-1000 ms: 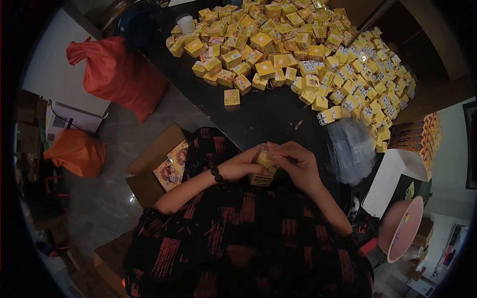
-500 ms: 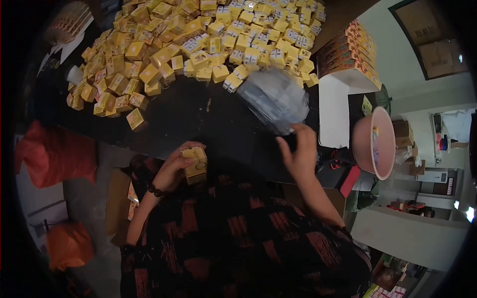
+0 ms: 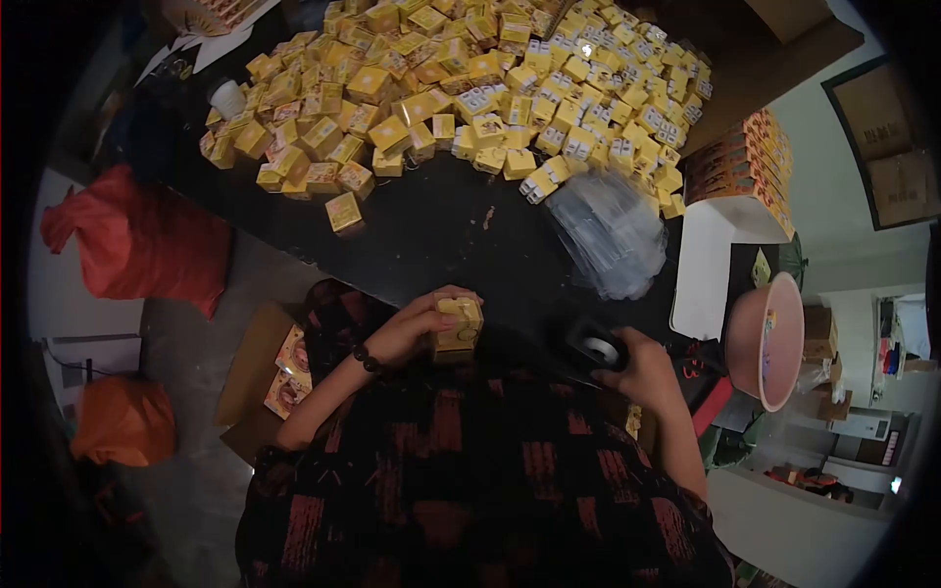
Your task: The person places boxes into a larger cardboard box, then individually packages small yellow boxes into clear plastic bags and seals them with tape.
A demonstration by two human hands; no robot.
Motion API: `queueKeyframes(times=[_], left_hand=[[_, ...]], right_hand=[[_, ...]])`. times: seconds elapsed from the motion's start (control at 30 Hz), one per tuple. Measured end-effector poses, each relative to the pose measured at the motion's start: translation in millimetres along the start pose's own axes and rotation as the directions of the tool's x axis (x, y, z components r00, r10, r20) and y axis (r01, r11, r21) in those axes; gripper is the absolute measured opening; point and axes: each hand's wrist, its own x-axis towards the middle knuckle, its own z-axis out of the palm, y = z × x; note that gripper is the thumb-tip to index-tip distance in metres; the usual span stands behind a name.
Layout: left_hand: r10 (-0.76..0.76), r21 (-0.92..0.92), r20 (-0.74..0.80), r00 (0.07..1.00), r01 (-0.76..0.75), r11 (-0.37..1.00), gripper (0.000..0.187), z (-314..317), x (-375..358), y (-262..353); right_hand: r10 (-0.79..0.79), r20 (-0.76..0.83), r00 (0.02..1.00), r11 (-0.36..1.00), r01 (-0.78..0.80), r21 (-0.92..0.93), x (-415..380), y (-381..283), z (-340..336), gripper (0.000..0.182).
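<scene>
My left hand (image 3: 417, 328) is wrapped round a small yellow box (image 3: 459, 323), held near the table's front edge, close to my body. My right hand (image 3: 647, 367) grips a dark tape dispenser (image 3: 595, 350) with a pale roll showing in it, to the right of the box. Beyond the right hand, a stack of clear plastic bags (image 3: 613, 235) lies on the black table (image 3: 431, 235). A single yellow box (image 3: 344, 213) stands a little apart from the big heap of yellow boxes (image 3: 392, 88) at the back.
Orange printed cartons (image 3: 745, 167) with a white flap stand at the right, near a pink basin (image 3: 765, 343). Red-handled scissors (image 3: 692, 365) lie by my right hand. On the left are a white cup (image 3: 227, 99), a red bag (image 3: 147, 245) and an open cardboard box (image 3: 257, 372).
My right hand has left the plastic bags, come nearer my body and taken hold of the tape dispenser. The left hand keeps the yellow box. The whole view has shifted.
</scene>
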Motion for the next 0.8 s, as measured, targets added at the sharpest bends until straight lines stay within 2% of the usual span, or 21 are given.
queueKeyframes(times=[0.07, 0.13, 0.2, 0.3, 0.33, 0.37, 0.4, 0.43, 0.5, 0.53, 0.6, 0.63, 0.73, 0.8], left_hand=[[0.02, 0.064, -0.008, 1.0, -0.02, 0.998, 0.052, 0.1, -6.4, 5.5], [0.045, 0.13, -0.021, 0.999, -0.042, 0.991, 0.051, -1.0, -12.2, 12.0], [0.031, 0.191, -0.068, 0.997, -0.018, 0.982, 0.046, -3.3, -18.3, 18.2], [0.097, 0.189, -0.194, 0.976, -0.06, 0.98, 0.05, -9.6, -18.8, 23.1], [0.105, 0.194, -0.209, 0.972, -0.064, 0.979, 0.05, -18.1, -17.9, 23.2], [0.21, 0.312, -0.223, 0.952, -0.135, 0.941, 0.052, -29.0, -15.0, 21.9], [0.312, 0.425, -0.221, 0.924, -0.197, 0.884, 0.055, -36.8, -13.0, 23.0], [0.315, 0.425, -0.227, 0.922, -0.197, 0.883, 0.055, -41.0, -11.4, 26.7], [0.385, 0.529, -0.124, 0.915, -0.267, 0.805, 0.058, -46.2, -5.9, 30.8], [0.382, 0.526, -0.125, 0.916, -0.265, 0.808, 0.058, -45.9, -3.0, 31.7], [0.333, 0.547, -0.09, 0.939, -0.233, 0.804, 0.064, -42.9, 4.3, 34.2], [0.328, 0.548, -0.091, 0.94, -0.228, 0.805, 0.064, -42.6, 9.0, 33.9], [0.293, 0.465, -0.09, 0.952, -0.22, 0.858, 0.065, -46.0, 17.7, 28.0], [0.264, 0.436, -0.126, 0.956, -0.186, 0.881, 0.065, -50.5, 20.6, 27.4]], right_hand=[[-0.231, -0.081, 0.97, 0.973, 0.232, -0.001, 38.7, -49.1, 11.7, 0.057], [-0.309, -0.129, 0.942, 0.951, 0.307, -0.034, 85.0, -97.3, 25.4, 0.056], [-0.322, -0.186, 0.928, 0.946, 0.314, -0.076, 134.7, -142.5, 41.4, 0.056], [-0.351, -0.172, 0.92, 0.936, 0.34, -0.091, 189.6, -179.5, 55.1, 0.054], [-0.366, -0.254, 0.895, 0.917, 0.393, 0.063, 201.5, -180.6, 59.0, 0.052], [-0.362, -0.335, 0.87, 0.871, 0.444, 0.211, 210.5, -178.7, 61.6, 0.05], [-0.328, -0.332, 0.885, 0.818, 0.441, 0.369, 210.9, -172.4, 60.8, 0.04], [-0.333, -0.328, 0.884, 0.816, 0.445, 0.369, 212.3, -158.9, 62.4, 0.04], [-0.231, -0.079, 0.97, 0.749, 0.229, 0.622, 207.5, -138.0, 63.9, 0.029], [-0.228, -0.076, 0.971, 0.749, 0.224, 0.623, 201.2, -136.1, 63.9, 0.029], [-0.167, 0.14, 0.976, 0.644, 0.0, 0.765, 189.6, -136.1, 60.3, 0.018], [-0.166, 0.141, 0.976, 0.64, -0.002, 0.768, 192.6, -136.1, 60.1, 0.018], [-0.228, 0.244, 0.943, 0.678, -0.027, 0.735, 208.8, -135.2, 58.4, 0.015], [-0.33, 0.439, 0.836, 0.499, -0.241, 0.833, 218.0, -131.6, 55.4, 0.011]])
